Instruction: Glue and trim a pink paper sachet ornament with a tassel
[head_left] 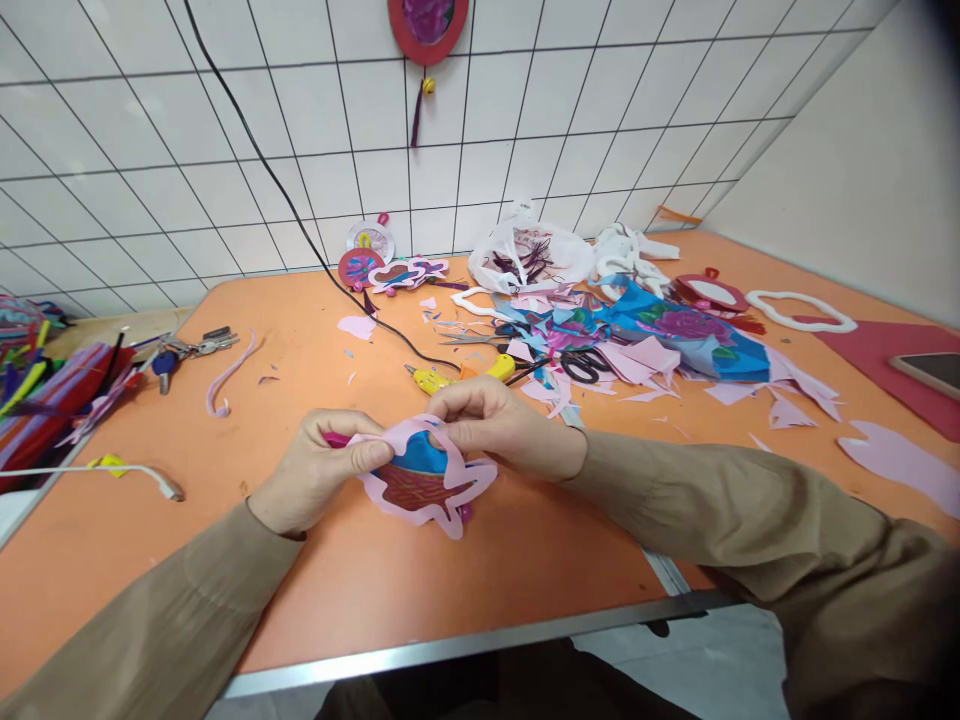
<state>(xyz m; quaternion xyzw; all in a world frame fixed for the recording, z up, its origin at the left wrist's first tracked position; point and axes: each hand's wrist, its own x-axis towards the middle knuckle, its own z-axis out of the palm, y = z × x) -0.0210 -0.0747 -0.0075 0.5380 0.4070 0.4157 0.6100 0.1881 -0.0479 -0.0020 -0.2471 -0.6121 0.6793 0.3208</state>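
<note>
At the centre of the frame, the left hand [319, 470] and right hand [510, 425] both pinch the pink-edged ornament [424, 490] (its middle blue and brown) by its rim. Just beyond lies a yellow tool [433, 381]; blue flowered cloth [682, 330] sits right of centre.

- Keys [208, 345] are lying on the table [480, 600], at left.
- A cable [97, 469] is reaching in from the left edge.
- A phone [931, 370] is resting on red sheeting [862, 360], far right.
- An ornament [428, 22] is hanging against the tiled wall [300, 110].
</note>
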